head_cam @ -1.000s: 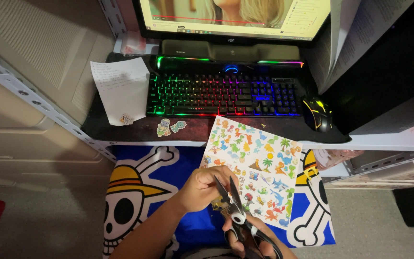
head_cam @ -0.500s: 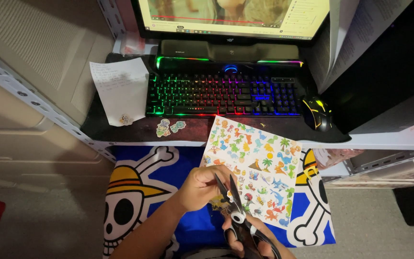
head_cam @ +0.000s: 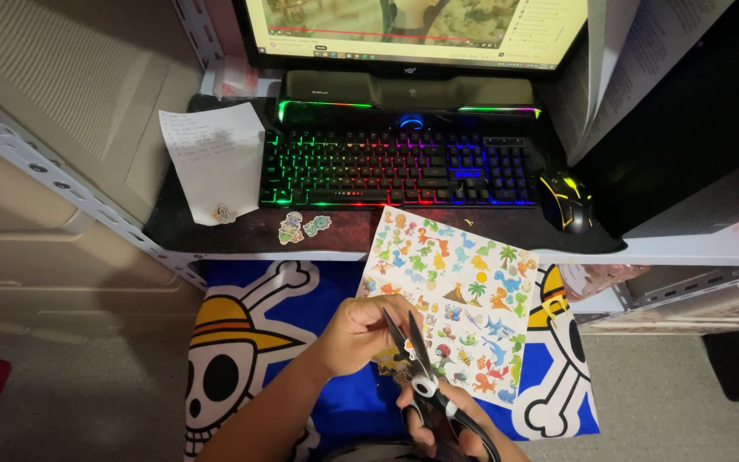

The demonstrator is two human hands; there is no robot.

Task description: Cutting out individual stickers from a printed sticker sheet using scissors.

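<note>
Item: sticker cutting, mid-cut. Landmark: sticker sheet (head_cam: pixel 455 299), white with cartoon animals, resting from the desk (head_cam: pixel 241 231) edge toward the person's lap.

- Right hand (head_cam: pixel 451 428), nearest below the sheet: closed through the handles of black scissors (head_cam: pixel 416 364), blades parted at the sheet's lower left corner.
- Left hand (head_cam: pixel 361 329), at the sheet's left edge: pinching that corner steady.
- Cut-out stickers (head_cam: pixel 301 228), upper left of the sheet.
- Keyboard (head_cam: pixel 399 168), beyond the sheet.

Judged next: close blades along a figure's outline, keeping fingertips clear.
</note>
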